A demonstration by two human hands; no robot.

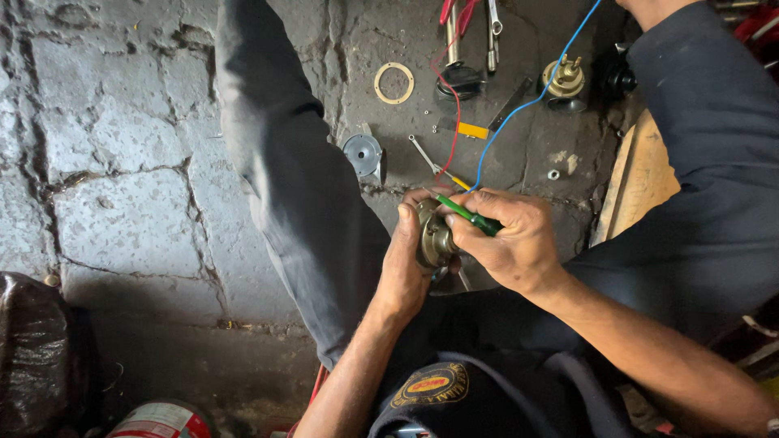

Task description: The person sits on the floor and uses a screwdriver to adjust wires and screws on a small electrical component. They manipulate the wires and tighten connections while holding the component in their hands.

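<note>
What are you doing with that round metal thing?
A person sits on a cracked stone floor and holds a round brass-coloured part in the left hand. The right hand grips a green-handled screwdriver with its tip against the part. On the floor beyond the hands lie a red wire, a blue wire, a thin ring, a small grey disc and another brass-coloured part.
</note>
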